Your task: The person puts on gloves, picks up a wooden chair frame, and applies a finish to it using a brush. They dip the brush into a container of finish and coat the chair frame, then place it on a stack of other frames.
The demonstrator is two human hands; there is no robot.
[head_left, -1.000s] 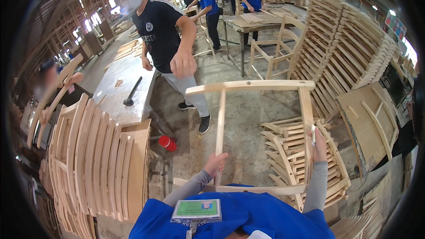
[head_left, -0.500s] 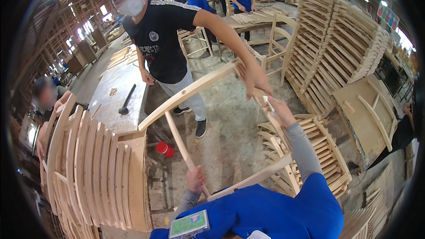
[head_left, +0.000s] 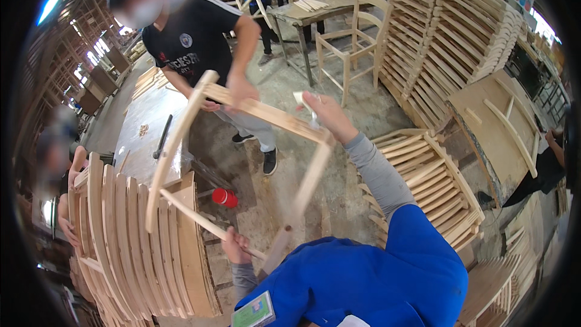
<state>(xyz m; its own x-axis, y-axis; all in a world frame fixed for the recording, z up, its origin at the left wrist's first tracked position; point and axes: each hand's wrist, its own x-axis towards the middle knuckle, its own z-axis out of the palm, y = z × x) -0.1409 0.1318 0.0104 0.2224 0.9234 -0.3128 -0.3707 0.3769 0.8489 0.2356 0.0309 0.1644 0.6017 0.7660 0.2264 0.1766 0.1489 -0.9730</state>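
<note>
Fingers of left hand are curling round wooden frame. Right hand is pinching small white item near frame.

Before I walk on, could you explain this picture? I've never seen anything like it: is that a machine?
No machine: these are a person's own bare hands. The view comes from a wide camera worn on their head, looking down, so straight edges bend. The left hand grips one bar of a wooden frame. The right hand holds a small white thing, too unclear to name. A co-worker's hand is on the frame too. On the table at left lie a black hammer and small wooden bits.
</note>
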